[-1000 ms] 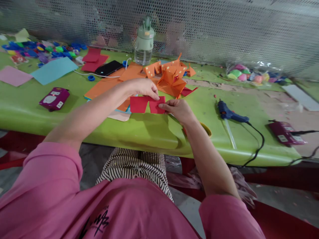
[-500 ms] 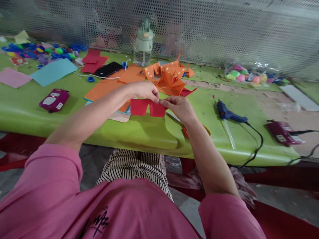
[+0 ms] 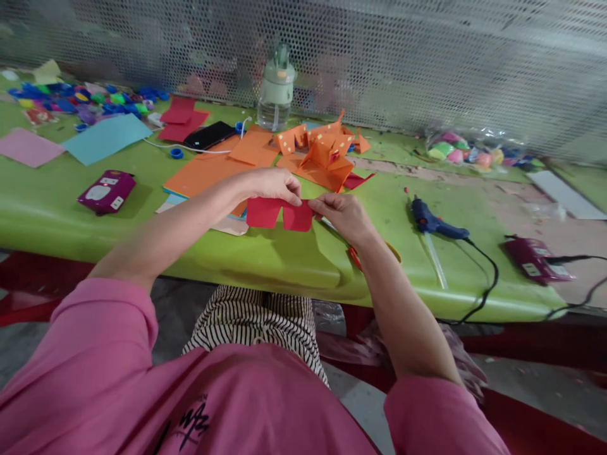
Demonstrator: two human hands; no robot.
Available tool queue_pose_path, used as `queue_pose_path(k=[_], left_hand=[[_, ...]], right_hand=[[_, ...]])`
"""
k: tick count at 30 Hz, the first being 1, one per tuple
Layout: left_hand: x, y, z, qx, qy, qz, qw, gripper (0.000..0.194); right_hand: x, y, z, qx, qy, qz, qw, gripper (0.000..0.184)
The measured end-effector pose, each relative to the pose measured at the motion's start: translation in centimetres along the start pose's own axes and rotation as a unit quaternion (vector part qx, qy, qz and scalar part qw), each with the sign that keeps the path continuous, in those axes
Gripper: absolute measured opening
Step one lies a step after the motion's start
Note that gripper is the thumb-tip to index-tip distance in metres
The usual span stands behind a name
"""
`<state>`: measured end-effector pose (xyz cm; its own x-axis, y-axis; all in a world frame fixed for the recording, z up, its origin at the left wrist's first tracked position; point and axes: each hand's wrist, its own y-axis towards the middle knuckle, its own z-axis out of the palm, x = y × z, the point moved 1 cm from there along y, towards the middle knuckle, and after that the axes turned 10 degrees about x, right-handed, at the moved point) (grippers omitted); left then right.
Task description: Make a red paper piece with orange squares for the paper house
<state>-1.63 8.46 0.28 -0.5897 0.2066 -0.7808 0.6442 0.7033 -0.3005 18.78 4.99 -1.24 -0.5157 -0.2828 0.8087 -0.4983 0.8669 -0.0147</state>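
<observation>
Pinched at its top edge by your left hand (image 3: pixel 279 184) and at its upper right corner by your right hand (image 3: pixel 342 213), the notched red paper (image 3: pixel 264 215) sits nearer you than the folded orange paper model (image 3: pixel 315 170). Behind-left of that model stands the water bottle (image 3: pixel 277 95); right of it lies the blue glue gun (image 3: pixel 439 224).

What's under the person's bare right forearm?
Metal scissors with red and yellow handles lie on the green table. Blade and handle parts show either side; the right wrist and forearm hide the middle.
</observation>
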Motion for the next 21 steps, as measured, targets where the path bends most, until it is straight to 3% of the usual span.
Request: queue_pose_path(k=[4,11,16,21], left_hand=[[0.2,0.2,-0.9,-0.016,0.007,0.021,1.000,0.024],[2.4,-0.9,-4.4,-0.077,0.034,0.012,0.996,0.060],[3.8,-0.8,-5.3,-0.099,0.147,-0.045,0.983,0.032],[4.4,-1.3,-4.5,-0.131,0.174,-0.093,0.972,0.042]], right_hand=[[0.2,0.3,-0.5,-0.039,-0.033,-0.020,0.999,0.037],[-1.6,3.6,-2.4,-0.118,-0.003,-0.016,0.993,0.037],[-3.0,5.2,-3.1,-0.096,-0.025,-0.006,0.995,0.039],[-3.2,5.7,-3.1,-0.034,-0.092,-0.005,0.995,0.042]])
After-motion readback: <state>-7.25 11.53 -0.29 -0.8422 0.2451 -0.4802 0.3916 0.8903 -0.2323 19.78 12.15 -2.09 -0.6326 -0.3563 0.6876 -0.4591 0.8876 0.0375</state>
